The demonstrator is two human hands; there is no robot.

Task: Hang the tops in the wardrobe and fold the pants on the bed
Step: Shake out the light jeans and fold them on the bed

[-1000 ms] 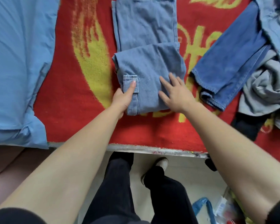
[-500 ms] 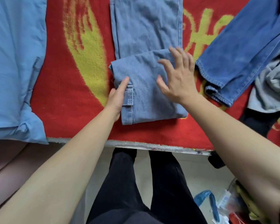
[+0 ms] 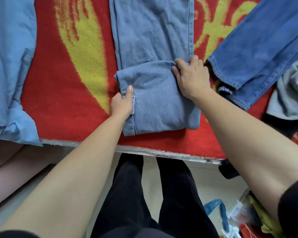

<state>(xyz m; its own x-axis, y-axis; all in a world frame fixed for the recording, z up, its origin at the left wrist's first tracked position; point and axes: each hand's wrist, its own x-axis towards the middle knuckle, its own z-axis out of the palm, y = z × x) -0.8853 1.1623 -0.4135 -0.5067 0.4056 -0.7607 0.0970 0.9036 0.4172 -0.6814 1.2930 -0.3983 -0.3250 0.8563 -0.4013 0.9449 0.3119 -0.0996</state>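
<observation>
By the feet, what looks like a clear plastic bag (image 3: 238,212) holds things too blurred and cut off to name. On the bed's red blanket (image 3: 62,107) lie the light-blue jeans (image 3: 158,100), near end folded over. The left hand (image 3: 121,104) pinches the fold's left edge, fingers hidden beneath, and the right hand (image 3: 190,78) curls over its far right corner, with darker jeans (image 3: 258,54) beyond.

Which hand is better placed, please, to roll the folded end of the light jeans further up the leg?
Probably the right hand: its fingers curl over the far edge of the fold in the light jeans. The left hand only pinches the near left side, thumb on top.
</observation>
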